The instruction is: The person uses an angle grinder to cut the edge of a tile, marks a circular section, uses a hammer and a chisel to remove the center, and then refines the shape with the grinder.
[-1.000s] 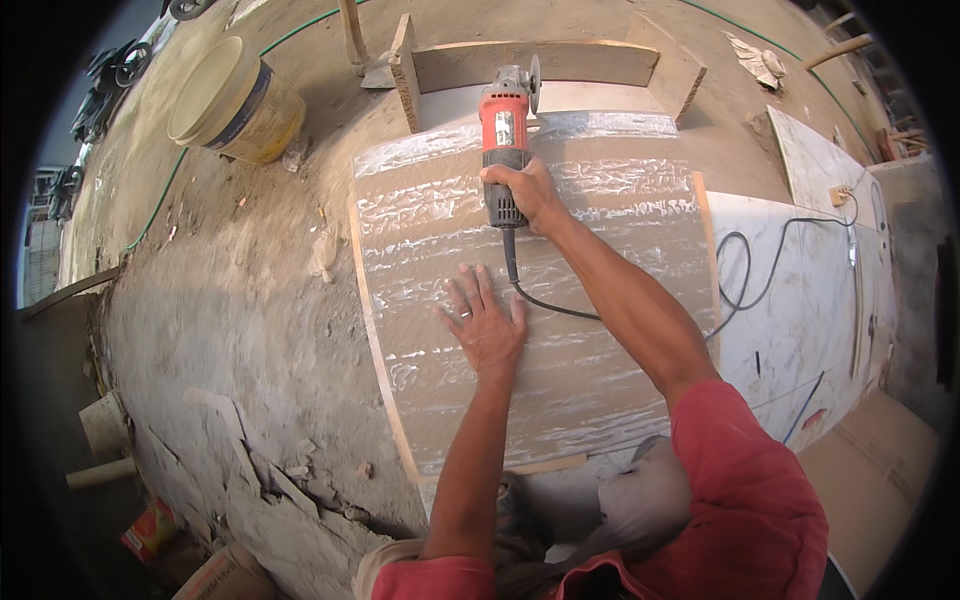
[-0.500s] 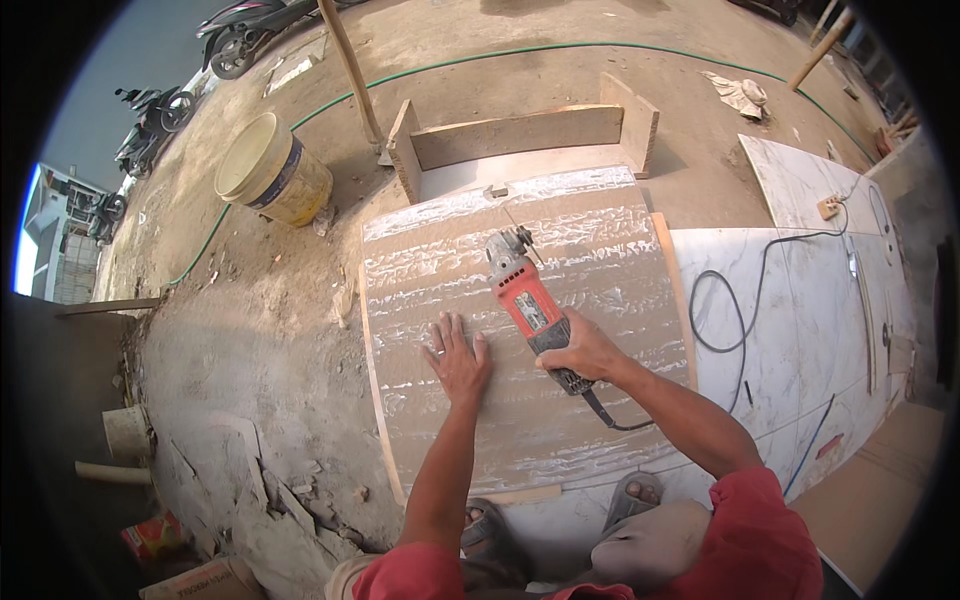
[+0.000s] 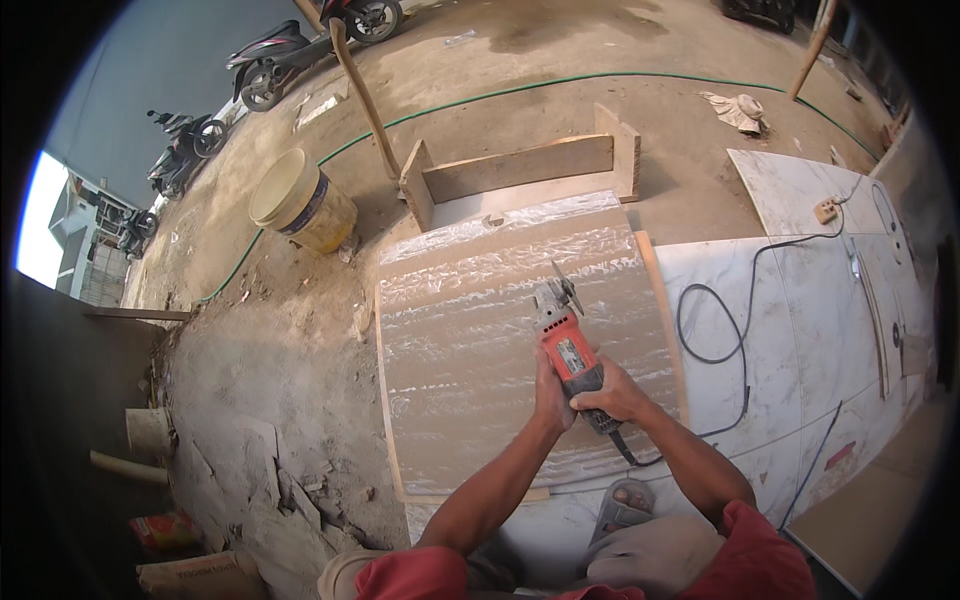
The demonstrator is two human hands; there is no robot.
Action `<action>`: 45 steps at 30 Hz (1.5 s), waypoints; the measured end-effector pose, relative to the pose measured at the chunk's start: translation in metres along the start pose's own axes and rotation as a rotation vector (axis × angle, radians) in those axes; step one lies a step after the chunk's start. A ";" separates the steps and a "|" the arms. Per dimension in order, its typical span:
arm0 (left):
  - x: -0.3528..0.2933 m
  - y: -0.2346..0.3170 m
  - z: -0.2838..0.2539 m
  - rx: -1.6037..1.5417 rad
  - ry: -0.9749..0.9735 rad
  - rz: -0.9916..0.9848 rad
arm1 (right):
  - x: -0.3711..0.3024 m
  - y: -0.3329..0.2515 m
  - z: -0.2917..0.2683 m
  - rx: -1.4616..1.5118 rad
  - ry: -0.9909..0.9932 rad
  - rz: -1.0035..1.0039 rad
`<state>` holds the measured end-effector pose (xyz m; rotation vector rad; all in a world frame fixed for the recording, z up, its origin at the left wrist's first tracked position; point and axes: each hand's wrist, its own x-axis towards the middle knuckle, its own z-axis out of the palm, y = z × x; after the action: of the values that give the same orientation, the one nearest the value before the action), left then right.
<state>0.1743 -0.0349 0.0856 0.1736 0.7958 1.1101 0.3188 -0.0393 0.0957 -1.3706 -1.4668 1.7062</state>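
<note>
A red and black angle grinder (image 3: 573, 357) is held over a large tile, its disc end pointing away from me. My right hand (image 3: 617, 394) is closed round its black rear handle. Along the left side of the red body, my left hand (image 3: 549, 392) is closed against it, its fingers partly hidden. Below lies the tile (image 3: 470, 370), brown back upward with whitish streaks and a small notch in its far edge. Wooden strips show along its sides. The grinder's cord (image 3: 640, 462) runs back from the handle, then off to the right.
Beyond the tile stands a wooden board frame (image 3: 520, 165). A dirty bucket (image 3: 305, 205) is at far left, near a wooden post (image 3: 362, 95). White marbled tiles (image 3: 780, 330) lie at right under the looped cord. A green hose (image 3: 480, 95) crosses the ground; broken pieces (image 3: 300, 500) lie at left.
My left hand has lifted off the tile and moved right onto the grinder. The grinder has come nearer to me and to the right, with its disc turned.
</note>
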 end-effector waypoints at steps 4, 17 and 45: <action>-0.004 -0.004 -0.002 -0.070 -0.016 -0.066 | -0.009 0.000 0.000 0.096 -0.001 -0.023; -0.003 -0.012 -0.012 -0.266 -0.221 -0.216 | -0.025 -0.011 -0.011 0.261 -0.083 0.053; -0.038 -0.072 -0.062 1.971 -0.577 0.457 | -0.138 0.026 -0.195 -0.103 1.065 0.374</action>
<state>0.1791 -0.1156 0.0238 2.2715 1.0563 0.2161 0.5515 -0.0827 0.1390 -2.2009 -0.6992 0.7594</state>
